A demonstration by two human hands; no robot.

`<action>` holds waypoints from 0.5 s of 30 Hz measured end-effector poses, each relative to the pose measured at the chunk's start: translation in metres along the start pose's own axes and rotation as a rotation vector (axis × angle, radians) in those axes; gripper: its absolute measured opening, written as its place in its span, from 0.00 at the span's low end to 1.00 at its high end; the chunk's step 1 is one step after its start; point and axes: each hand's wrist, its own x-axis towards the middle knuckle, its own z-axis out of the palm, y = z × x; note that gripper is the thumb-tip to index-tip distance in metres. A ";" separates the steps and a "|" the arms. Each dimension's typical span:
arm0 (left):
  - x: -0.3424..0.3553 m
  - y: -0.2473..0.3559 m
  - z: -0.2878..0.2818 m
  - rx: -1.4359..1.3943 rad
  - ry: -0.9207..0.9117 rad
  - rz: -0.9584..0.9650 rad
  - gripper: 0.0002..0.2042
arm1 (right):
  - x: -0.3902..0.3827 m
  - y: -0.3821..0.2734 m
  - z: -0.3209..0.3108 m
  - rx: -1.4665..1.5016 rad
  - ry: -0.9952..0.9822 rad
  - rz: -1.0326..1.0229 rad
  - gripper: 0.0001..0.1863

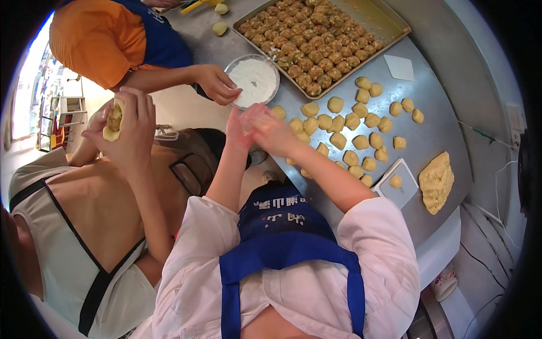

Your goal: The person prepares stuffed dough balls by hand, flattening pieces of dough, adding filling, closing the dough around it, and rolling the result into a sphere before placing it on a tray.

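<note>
My left hand (237, 130) and my right hand (270, 131) are pressed together, palm against palm, just in front of a round bowl of white flour (255, 85). Their fingers are closed and somewhat blurred. Anything between the palms is hidden. Many pale yellow dough pieces (337, 140) lie loose on the metal table, beginning right beside my right hand and forearm. A co-worker's hand (219, 83) reaches over the bowl's left rim, its fingertips near the flour.
A tray of meat filling balls (316, 42) stands at the back. To the right are a white scale (398, 183) holding one dough piece, a large dough lump (436, 182) and a white scraper (399, 68). At left, another person holds a filled dough wrapper (114, 120).
</note>
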 end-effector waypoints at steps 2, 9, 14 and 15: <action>-0.003 -0.002 0.002 -0.127 -0.037 -0.084 0.37 | -0.012 0.031 -0.011 -0.048 0.045 0.131 0.15; -0.062 -0.024 -0.009 -0.170 0.027 -0.276 0.32 | -0.024 0.052 0.012 -0.398 -0.046 0.293 0.14; -0.078 -0.053 -0.024 -0.062 0.231 -0.311 0.26 | -0.028 0.018 -0.034 -0.198 0.044 0.561 0.18; -0.082 -0.060 -0.020 -0.046 0.222 -0.338 0.26 | -0.034 -0.010 -0.054 -0.141 0.055 0.654 0.18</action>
